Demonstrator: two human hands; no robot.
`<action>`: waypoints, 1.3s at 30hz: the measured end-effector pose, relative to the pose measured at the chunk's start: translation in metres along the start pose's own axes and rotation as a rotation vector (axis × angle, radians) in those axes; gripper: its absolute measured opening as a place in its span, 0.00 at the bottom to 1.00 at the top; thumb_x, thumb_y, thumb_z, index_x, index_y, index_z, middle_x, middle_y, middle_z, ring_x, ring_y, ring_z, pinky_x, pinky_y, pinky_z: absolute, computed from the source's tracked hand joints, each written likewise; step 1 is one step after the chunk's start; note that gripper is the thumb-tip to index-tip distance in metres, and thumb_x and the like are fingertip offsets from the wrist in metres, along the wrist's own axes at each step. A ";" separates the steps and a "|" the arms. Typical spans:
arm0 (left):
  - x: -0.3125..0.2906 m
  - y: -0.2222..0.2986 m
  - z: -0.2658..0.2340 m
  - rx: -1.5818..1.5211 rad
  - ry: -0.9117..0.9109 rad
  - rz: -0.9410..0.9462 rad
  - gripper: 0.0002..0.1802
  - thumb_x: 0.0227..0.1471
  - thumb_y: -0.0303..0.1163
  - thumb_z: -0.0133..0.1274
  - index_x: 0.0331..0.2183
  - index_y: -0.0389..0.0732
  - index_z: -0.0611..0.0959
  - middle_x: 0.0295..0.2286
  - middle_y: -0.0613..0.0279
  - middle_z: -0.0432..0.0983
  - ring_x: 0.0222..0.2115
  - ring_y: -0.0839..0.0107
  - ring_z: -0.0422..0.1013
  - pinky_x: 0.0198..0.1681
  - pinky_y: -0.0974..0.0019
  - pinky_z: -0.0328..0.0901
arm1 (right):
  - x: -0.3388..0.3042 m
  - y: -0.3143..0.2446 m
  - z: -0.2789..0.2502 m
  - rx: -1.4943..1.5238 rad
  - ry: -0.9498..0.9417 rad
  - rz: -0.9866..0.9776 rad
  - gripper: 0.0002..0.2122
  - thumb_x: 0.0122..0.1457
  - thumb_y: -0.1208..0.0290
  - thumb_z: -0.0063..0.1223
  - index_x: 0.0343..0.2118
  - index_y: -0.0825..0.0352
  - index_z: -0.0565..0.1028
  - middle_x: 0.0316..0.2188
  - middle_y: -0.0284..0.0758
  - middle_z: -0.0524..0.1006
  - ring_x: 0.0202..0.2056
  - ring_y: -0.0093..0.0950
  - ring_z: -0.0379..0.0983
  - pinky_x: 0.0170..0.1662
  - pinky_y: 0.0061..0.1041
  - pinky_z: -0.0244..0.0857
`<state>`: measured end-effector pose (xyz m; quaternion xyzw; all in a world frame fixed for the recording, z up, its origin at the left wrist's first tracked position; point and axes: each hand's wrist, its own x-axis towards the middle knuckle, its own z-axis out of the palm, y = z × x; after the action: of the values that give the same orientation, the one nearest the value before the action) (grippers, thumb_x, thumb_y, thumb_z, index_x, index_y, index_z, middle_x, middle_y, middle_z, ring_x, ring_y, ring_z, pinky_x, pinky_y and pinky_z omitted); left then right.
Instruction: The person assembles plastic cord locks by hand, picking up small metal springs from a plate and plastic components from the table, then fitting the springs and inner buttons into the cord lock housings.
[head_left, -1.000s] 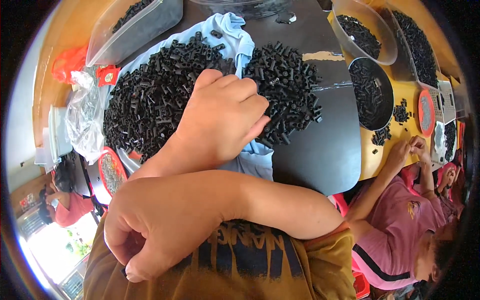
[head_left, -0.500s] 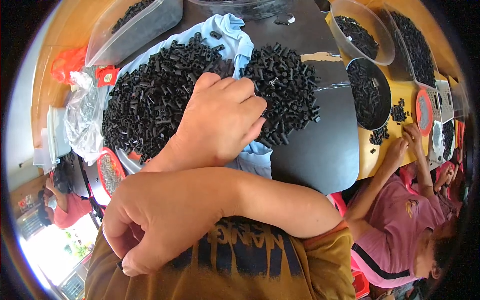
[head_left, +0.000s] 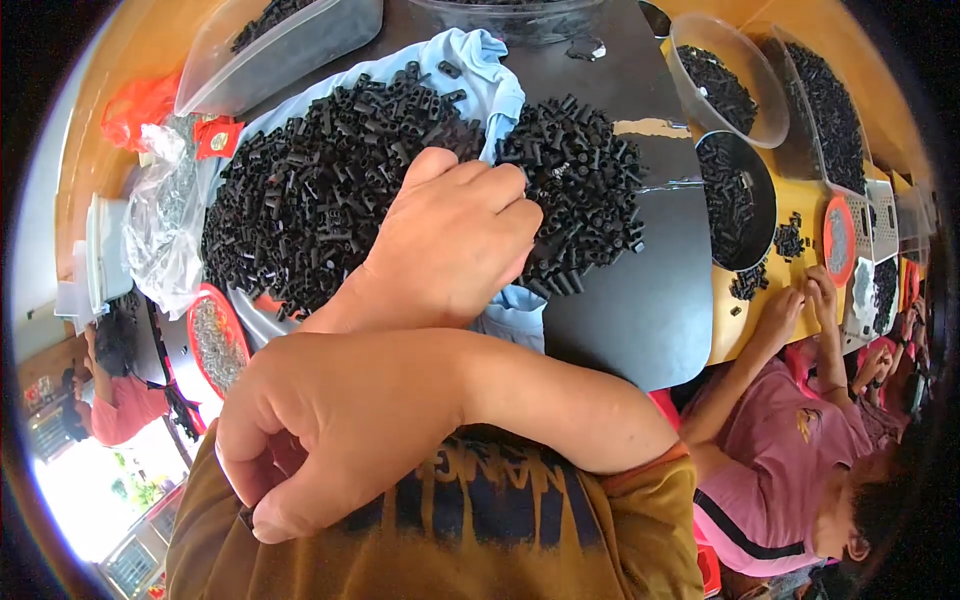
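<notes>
**Left hand [head_left: 450, 235] at the black heaps, right hand [head_left: 335, 440] crossed in front of left forearm**

Left hand: palm down, fingers folded well inward, fingertips out of sight. Any grip: cannot tell. Position: at the meeting of two heaps, over their near edges.

Right hand: low, close to brown shirt [head_left: 420, 545], across to the person's left. Fingers curled, thumb near forefinger, narrow hollow between. Sliver of something dark by the thumb tip; too small to identify, firmness of hold unclear.

Large heap of black parts [head_left: 310, 190]: short, tube-like pieces, piled loosely on a light blue cloth [head_left: 480, 65], left of the left hand. Smaller heap of black parts [head_left: 580, 180]: just right of the cloth's fold, on the dark counter [head_left: 630, 310].

Farther out, left: red-rimmed tray [head_left: 209, 288] with small pale bits; crumpled clear bag [head_left: 165, 240]; small red packet [head_left: 215, 137]; red plastic bag [head_left: 135, 110]. Beyond the large heap: clear bin [head_left: 310, 55] with more black pieces.

Right: yellow counter [head_left: 740, 330], bearing a black bowl [head_left: 774, 215] and a clear tub [head_left: 778, 95], both with black pieces. Beside it, co-worker in pink shirt [head_left: 770, 430], both hands together near the counter's edge.
</notes>
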<state>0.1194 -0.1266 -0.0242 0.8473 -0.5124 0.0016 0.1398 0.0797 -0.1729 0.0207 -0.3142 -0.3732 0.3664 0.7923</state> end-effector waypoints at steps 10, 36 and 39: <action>-0.003 -0.002 0.003 -0.052 0.000 0.027 0.12 0.34 0.30 0.60 0.28 0.42 0.79 0.25 0.64 0.69 0.28 0.65 0.68 0.33 0.63 0.60 | 0.000 0.009 0.002 -0.077 -0.042 -0.083 0.09 0.46 0.68 0.55 0.20 0.70 0.74 0.17 0.32 0.72 0.20 0.21 0.67 0.23 0.22 0.61; 0.006 0.006 -0.003 0.179 -0.042 0.174 0.09 0.28 0.31 0.54 0.22 0.46 0.77 0.25 0.69 0.67 0.26 0.70 0.66 0.33 0.64 0.58 | 0.002 0.010 0.004 -0.081 -0.038 -0.128 0.08 0.44 0.71 0.54 0.19 0.72 0.73 0.15 0.34 0.72 0.20 0.22 0.68 0.23 0.23 0.61; 0.006 0.003 0.001 0.199 -0.010 0.221 0.09 0.27 0.32 0.54 0.20 0.46 0.75 0.25 0.69 0.67 0.27 0.70 0.66 0.33 0.65 0.57 | 0.002 0.008 0.002 -0.088 -0.058 -0.108 0.08 0.44 0.70 0.54 0.19 0.72 0.73 0.16 0.33 0.72 0.20 0.21 0.68 0.23 0.22 0.61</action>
<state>0.1198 -0.1331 -0.0237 0.7952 -0.6007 0.0637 0.0515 0.0756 -0.1666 0.0164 -0.3175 -0.4280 0.3154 0.7852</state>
